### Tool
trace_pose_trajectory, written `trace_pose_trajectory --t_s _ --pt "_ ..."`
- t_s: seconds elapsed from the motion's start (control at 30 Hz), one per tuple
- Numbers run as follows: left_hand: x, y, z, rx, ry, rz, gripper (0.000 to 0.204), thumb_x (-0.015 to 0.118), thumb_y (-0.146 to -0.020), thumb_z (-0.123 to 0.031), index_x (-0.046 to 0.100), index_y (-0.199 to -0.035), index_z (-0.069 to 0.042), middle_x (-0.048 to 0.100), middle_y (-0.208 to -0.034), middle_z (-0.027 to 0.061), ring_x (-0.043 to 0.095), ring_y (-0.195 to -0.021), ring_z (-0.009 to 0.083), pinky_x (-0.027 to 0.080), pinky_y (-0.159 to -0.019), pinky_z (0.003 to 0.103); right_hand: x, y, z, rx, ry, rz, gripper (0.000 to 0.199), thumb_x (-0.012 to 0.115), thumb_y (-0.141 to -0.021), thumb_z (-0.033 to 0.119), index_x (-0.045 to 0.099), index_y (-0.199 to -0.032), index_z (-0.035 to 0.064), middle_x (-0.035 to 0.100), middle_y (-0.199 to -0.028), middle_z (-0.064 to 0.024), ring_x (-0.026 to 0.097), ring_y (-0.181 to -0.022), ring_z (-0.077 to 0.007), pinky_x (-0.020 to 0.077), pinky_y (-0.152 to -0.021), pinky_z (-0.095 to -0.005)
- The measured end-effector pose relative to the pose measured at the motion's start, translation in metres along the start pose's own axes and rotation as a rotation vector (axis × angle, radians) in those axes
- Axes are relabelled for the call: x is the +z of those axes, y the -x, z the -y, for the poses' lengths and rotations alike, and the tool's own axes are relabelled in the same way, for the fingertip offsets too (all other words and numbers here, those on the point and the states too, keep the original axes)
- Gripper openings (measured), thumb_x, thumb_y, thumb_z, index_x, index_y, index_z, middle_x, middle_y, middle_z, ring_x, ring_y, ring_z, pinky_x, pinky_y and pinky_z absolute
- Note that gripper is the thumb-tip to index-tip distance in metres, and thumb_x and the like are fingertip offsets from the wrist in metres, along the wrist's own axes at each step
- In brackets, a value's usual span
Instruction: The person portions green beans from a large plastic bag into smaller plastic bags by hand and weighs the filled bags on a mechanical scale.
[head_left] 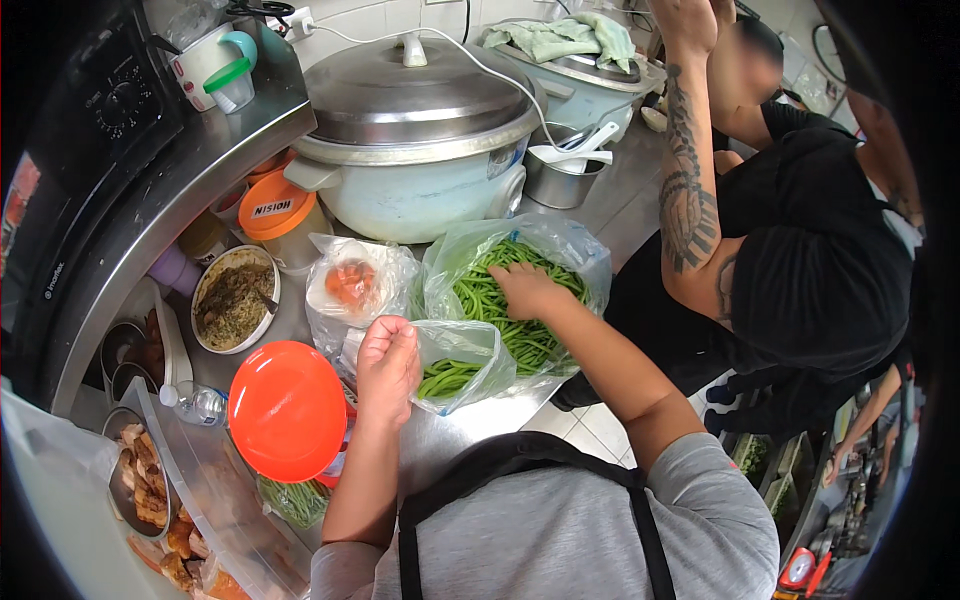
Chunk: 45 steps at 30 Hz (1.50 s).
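A large clear plastic bag (pixel 592 262) full of green beans (pixel 480 300) lies open on the steel counter. My right hand (pixel 530 292) rests on the beans inside it, fingers stretched out, the fingertips partly among them. A smaller clear plastic bag (pixel 480 350) with green beans in its bottom sits at the near side of the large one. My left hand (pixel 388 362) is closed at this smaller bag's left edge, gripping the plastic. Just beyond my left hand, a clear bag (pixel 345 285) holds something orange-red.
A red round lid (pixel 285 410) and a bottle (pixel 200 402) lie at the left, near a bowl of chopped green mix (pixel 235 300). Behind stand a big lidded cooker (pixel 420 150) and an orange-lidded tub (pixel 278 215). A person in black (pixel 800 230) stands close at the right.
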<state>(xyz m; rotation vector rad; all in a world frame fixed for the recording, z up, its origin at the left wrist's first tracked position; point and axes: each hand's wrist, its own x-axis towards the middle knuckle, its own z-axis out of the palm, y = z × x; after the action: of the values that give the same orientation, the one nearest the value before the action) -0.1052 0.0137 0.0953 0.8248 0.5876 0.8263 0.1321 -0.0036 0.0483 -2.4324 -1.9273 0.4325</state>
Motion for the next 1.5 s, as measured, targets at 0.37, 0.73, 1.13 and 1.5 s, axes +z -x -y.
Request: trace_pose_trajectory --t_s 0.37,0.73,1.13,1.5 --pt "-0.005 -0.005 0.001 0.002 0.005 0.022 0.007 0.048 -0.084 -0.012 0.042 -0.082 -0.008 0.036 -0.053 -0.0057 0.025 -0.037 0.0007 0.018 -0.033 0.017 -0.011 0.0 -0.044 -0.043 -0.445 -0.079 0.033 0.058 -0.064 0.008 0.054 -0.096 0.0025 0.059 -0.083 -0.0149 0.056 -0.075 -0.0252 0.0432 -0.069 -0.0311" --pt "-0.002 -0.007 0.005 -0.022 -0.005 0.043 0.006 0.047 -0.084 -0.011 0.042 -0.082 -0.008 0.036 -0.053 -0.0064 0.025 -0.037 0.0003 0.017 -0.033 0.017 -0.026 0.018 -0.04 0.142 -0.591 -0.252 0.028 0.055 -0.067 0.008 0.054 -0.094 0.0016 0.059 -0.082 -0.0149 0.057 -0.075 -0.0232 0.0437 -0.069 -0.0324" --pt "-0.001 -0.006 0.008 -0.018 0.016 0.074 0.006 0.048 -0.084 -0.011 0.043 -0.083 -0.008 0.036 -0.054 -0.0061 0.026 -0.038 0.0002 0.017 -0.033 0.017 -0.02 0.016 -0.009 0.171 0.288 -0.088 0.027 0.051 -0.068 0.006 0.054 -0.095 0.0023 0.058 -0.089 -0.0168 0.056 -0.083 -0.032 0.0437 -0.073 -0.04" --pt "0.0 -0.004 0.009 -0.033 0.005 0.008 0.006 0.047 -0.084 -0.01 0.042 -0.082 -0.008 0.036 -0.052 -0.0053 0.025 -0.037 0.001 0.017 -0.032 0.017 0.007 0.021 -0.023 0.114 -0.252 -0.302 0.032 0.052 -0.066 0.005 0.05 -0.098 0.0042 0.052 -0.097 -0.0162 0.051 -0.091 -0.0318 0.0413 -0.075 -0.0406"
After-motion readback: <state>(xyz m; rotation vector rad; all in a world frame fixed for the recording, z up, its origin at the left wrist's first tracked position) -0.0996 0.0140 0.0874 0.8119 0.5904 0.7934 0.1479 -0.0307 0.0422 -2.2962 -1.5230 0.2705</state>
